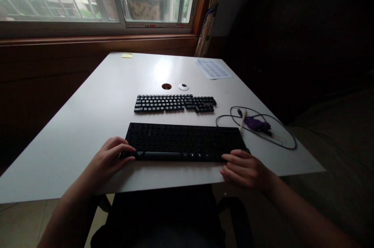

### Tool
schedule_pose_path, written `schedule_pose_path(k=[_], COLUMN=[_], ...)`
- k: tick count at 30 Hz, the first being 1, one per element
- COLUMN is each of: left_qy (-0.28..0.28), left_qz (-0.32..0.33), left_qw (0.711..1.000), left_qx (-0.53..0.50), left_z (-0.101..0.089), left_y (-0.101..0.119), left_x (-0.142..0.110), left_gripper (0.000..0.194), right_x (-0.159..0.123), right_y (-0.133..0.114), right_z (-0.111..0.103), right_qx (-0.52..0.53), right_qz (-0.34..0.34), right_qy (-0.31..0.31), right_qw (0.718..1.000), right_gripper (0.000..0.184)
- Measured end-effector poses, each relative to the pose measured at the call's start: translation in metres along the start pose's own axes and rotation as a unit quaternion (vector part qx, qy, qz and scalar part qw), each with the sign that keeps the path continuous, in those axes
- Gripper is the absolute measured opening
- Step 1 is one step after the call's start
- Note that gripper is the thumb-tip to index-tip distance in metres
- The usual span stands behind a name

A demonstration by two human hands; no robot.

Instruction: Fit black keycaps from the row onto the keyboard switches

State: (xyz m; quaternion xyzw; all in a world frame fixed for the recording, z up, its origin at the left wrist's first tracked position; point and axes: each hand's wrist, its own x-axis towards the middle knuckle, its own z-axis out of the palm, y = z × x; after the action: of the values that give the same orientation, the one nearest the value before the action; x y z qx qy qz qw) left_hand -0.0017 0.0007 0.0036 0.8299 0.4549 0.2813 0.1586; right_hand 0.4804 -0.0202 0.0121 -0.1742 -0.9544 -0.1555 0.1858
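Keyboard, apparently steadied at both front corners

Lying near the front edge of the surface, held in a narrow grip by left hand and right hand, probably against sliding; just beyond, loose keycaps (rowed up, likely to preserve their order).

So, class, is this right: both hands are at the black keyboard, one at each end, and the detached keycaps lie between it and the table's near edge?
Not quite: the head view shows the detached keycaps on the far side of the keyboard. The left hand and right hand are at its ends, as stated.
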Motion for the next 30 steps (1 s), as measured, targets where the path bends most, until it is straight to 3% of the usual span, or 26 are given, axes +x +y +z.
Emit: schedule_pose_path(k=[6, 10, 16, 20, 25, 30], left_qy=[0.001, 0.003, -0.004, 0.006, 0.01, 0.012], left_qz=[-0.005, -0.005, -0.015, -0.009, -0.004, 0.003], left_qw=[1.0, 1.0, 1.0, 1.0, 1.0, 1.0], left_qx=[-0.005, -0.005, 0.002, 0.003, 0.005, 0.005], left_z=[0.0, -0.001, -0.002, -0.001, 0.0, 0.001], left_y=[0.001, 0.001, 0.002, 0.003, 0.001, 0.001], left_x=[0.0, 0.0, 0.001, 0.001, -0.001, -0.001], left_gripper=[0.022, 0.024, 0.027, 0.027, 0.025, 0.024], right_x=[-0.004, -0.018, -0.043, -0.046, -0.05, -0.066], right_y=[0.0, 0.004, 0.019, 0.02, 0.006, -0.006], right_z=[-0.001, -0.004, -0.006, -0.006, -0.009, -0.017], right_qx=[-0.007, -0.012, -0.007, 0.004, 0.021, 0.042], right_qz=[0.019, 0.115, 0.288, 0.35, 0.35, 0.284], right_qy=[0.041, 0.062, 0.103, 0.127, 0.119, 0.067], right_qw=[0.999, 0.991, 0.952, 0.928, 0.929, 0.956], right_gripper=[0.015, 0.02, 0.021, 0.019, 0.021, 0.031])
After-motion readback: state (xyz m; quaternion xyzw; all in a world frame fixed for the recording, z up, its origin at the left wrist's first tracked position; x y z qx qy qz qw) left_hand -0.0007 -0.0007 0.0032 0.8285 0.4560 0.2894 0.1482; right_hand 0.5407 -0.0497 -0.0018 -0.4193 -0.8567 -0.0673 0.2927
